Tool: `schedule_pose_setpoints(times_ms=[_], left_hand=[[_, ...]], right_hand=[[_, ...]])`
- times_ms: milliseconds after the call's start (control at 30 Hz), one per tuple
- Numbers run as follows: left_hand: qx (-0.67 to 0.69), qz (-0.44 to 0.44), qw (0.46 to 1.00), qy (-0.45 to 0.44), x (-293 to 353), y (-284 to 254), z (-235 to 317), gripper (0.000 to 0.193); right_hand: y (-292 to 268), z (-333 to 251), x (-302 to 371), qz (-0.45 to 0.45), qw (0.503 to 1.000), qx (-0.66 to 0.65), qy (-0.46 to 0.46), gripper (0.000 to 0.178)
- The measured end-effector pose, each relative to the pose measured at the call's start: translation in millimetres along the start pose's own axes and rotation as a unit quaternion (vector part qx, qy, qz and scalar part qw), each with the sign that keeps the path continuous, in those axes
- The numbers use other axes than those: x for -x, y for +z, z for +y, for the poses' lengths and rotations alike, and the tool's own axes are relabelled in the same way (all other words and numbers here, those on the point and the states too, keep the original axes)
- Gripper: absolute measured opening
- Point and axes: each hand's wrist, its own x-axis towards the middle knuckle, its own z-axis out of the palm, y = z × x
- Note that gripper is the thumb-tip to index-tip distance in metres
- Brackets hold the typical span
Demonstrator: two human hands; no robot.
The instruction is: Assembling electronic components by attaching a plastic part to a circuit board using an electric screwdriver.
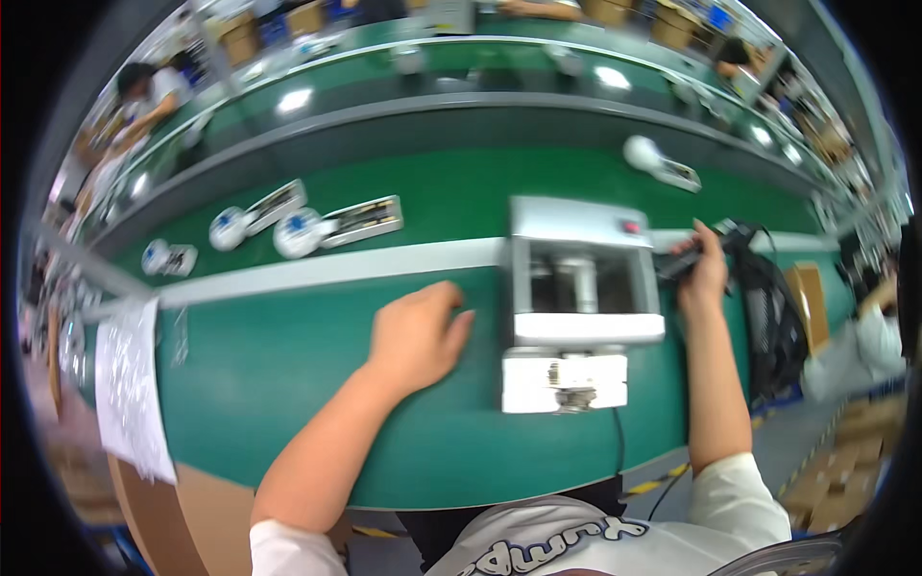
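Black handheld object (678,264) just right of the silver machine (567,223), in right hand (707,274), fingers partly closed round it. Left hand (413,336) left of machine, over green bench (259,365), half-open, nothing visible in it.

Machine (586,327) on table (269,370), right of left hand (415,336).

Pic's bright, w/ white glare spots on the far green strip (365,84). The silver machine (581,326) looks a bit blurry. Edges bend, & corners go black.
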Motion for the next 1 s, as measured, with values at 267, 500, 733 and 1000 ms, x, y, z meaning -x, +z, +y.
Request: schedule_pose_setpoints(times_ms=[267,500,733,1000], left_hand=[[-0.039,-0.025,0.999,0.015,-2.6,1.5,7.5,0.018],[-0.025,-0.014,1.000,0.004,-4.1,4.0,6.3,0.017],[-0.032,-0.002,0.999,0.026,2.6,3.6,-4.3,0.029],[0.022,-0.018,1.000,-0.006,2.8,12.6,4.1,0.028]], right_hand=[[6.0,-1.4,2.7,-0.010,0.999,-0.001,0.051,0.029],[7.7,-6.4,2.4,-0.015,0.998,-0.001,0.059,0.027],[6.2,2.3,-3.2,-0.032,0.998,-0.001,0.050,0.028],[-3.6,-12.1,8.8,-0.016,0.998,-0.044,0.039,0.028]])
